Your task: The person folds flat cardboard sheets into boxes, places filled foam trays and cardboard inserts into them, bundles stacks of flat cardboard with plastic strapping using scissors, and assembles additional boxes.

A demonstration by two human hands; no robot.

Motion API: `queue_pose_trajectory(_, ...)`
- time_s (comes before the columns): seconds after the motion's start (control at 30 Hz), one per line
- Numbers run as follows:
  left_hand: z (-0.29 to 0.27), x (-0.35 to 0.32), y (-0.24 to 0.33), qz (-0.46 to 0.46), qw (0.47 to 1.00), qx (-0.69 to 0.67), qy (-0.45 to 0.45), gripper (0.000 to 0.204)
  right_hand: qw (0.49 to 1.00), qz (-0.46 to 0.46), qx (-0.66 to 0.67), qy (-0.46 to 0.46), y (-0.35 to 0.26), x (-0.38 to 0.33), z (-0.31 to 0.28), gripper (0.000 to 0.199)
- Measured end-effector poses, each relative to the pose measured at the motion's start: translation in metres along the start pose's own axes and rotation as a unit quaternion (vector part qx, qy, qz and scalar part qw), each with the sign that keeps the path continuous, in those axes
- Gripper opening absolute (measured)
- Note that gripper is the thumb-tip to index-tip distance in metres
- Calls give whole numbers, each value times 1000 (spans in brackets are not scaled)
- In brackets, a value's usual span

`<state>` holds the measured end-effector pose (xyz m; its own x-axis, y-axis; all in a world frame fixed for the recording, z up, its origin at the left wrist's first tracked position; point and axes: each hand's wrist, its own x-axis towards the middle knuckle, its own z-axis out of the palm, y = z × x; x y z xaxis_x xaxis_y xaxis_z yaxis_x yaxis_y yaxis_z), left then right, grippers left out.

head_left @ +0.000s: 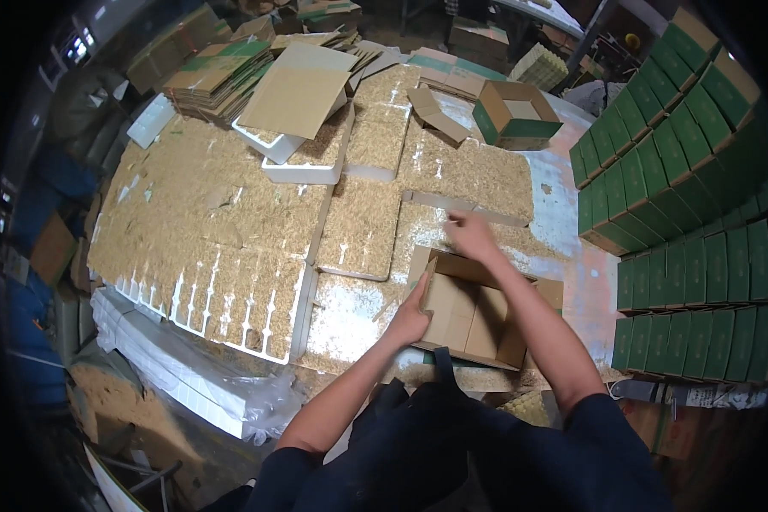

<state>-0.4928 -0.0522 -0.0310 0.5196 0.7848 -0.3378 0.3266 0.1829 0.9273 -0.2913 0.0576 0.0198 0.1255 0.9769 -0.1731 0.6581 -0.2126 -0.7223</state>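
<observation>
Wide worktable (572, 230) strewn with pale straw-like chaff, open brown cardboard box (478, 311) at its near edge, white slotted foam trays (230, 299) left of it, flat brown cardboard sheet (299, 90) and open green-sided carton (516, 115) beyond, stacked green cartons (683, 171) right.

The white foam tray (303, 166) with straw in it lies mid-table. Leaning over its far edge is a flat cardboard sheet (299, 90). Left of the tray sits a stack of flattened cartons (218, 77). Right of it stands an open green box (516, 115), and further right rows of closed green boxes (683, 205). Near-left of the tray lies what may be a slotted foam grid (230, 299).
</observation>
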Motion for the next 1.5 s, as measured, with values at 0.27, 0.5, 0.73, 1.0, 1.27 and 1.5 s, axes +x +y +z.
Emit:
queue_pose_trajectory(0.27, 24, 12, -20, -51, 996, -47, 53, 73, 975, 164, 33, -146, -56, 82, 144, 49)
queue_pose_trajectory(0.5, 47, 20, -15, 212, 970, -95, 74, 65, 933, 300, 177, 87, 34, 125, 224, 29)
queue_pose_trajectory(0.73, 37, 27, -52, 179, 979, -99, 23, 69, 864, 361, 348, 30, -10, 81, 221, 37)
queue_pose_trajectory(1.0, 32, 28, -18, 136, 981, -140, -12, 65, 788, 325, 519, -68, 7, 69, 188, 51)
queue_pose_trajectory(1.27, 47, 34, -5, 193, 980, -38, 12, 61, 720, 301, 609, -146, 31, 68, 189, 51)
queue_pose_trajectory(1.5, 27, 37, -4, 49, 995, 17, -84, 59, 688, 285, 652, -145, -38, 21, 141, 53)
